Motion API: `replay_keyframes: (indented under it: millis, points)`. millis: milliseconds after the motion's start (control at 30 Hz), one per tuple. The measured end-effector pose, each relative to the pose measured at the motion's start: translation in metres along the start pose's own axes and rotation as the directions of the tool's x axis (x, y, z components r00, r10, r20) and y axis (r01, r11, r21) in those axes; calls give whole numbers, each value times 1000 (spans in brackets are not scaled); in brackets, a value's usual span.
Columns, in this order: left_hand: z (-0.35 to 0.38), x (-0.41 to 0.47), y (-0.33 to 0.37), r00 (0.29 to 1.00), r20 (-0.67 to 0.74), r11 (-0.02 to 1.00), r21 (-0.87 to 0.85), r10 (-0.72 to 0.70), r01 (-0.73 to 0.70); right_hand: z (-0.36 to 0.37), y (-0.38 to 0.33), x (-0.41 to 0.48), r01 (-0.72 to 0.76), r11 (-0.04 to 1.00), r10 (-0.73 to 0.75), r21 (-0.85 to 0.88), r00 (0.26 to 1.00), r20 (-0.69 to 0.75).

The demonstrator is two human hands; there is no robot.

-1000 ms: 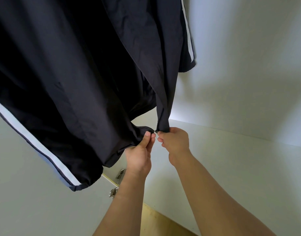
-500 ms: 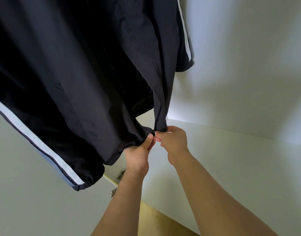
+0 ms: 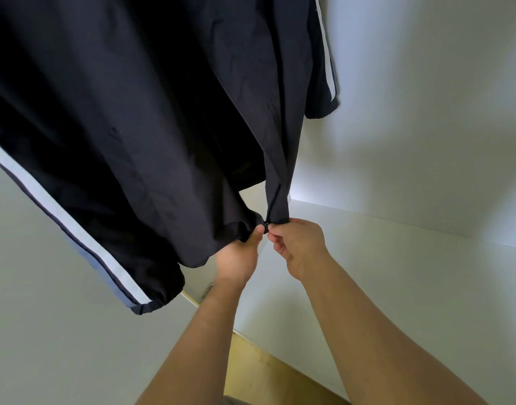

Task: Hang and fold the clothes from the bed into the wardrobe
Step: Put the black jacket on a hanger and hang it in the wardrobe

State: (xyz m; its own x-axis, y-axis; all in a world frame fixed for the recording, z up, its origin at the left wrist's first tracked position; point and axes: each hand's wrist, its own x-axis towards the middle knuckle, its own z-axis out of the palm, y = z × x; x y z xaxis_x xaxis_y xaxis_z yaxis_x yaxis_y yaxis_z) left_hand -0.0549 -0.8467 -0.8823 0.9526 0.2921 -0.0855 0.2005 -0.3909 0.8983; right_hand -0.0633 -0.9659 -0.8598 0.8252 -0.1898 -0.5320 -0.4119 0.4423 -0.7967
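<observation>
While the dark jacket is hanging in the wardrobe across the upper left of the frame, your left hand and right hand are each pinching a hem end at centre, and joining the zipper is calling for level, taut edges.

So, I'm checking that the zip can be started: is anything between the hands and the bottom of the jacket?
Nothing visible does. The left hand grips the jacket by its hem on one side of the zip, the right hand pinches the other side, and the two edges meet between the thumbs.
</observation>
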Motion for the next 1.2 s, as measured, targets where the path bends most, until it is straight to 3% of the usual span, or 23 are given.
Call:
replay_keyframes:
  millis: [100,233,467,533,633,733,800,833,900,1033,1133,1200]
  points:
    - [-3,4,3,992,2,977,171,127,-126,1,3,1,-54,993,51,101,998,33]
    - [-11,10,1,985,35,970,169,169,-173,4,6,2,-71,985,58,156,995,85]
    - [-24,17,-6,991,89,993,61,99,-105,11,4,6,187,958,-190,-219,982,11]
    - [-28,15,-4,989,146,998,50,32,-39,10,4,8,253,888,-290,-384,956,-41]
    - [-28,10,-2,970,243,1000,-11,-21,25,5,4,9,355,693,-513,-627,854,-83]
    - [-27,8,-3,963,268,996,-72,-35,56,1,7,9,518,415,-701,-748,706,100]
    - [-27,7,-3,965,261,992,-112,-21,52,1,10,7,625,224,-747,-748,603,280]
    - [-28,6,-2,966,257,991,-126,-12,46,0,12,7,665,180,-753,-725,567,334]
    - [-30,4,0,968,250,988,-147,-1,39,-2,13,8,725,187,-750,-663,541,381]
    - [-40,6,3,966,260,980,-193,9,43,-10,12,10,772,225,-624,-595,583,521]
    - [-47,8,5,963,268,972,-231,20,44,-10,15,11,758,170,-612,-629,582,536]
    - [-49,7,7,961,276,981,-194,29,26,-7,17,9,754,92,-657,-650,536,530]
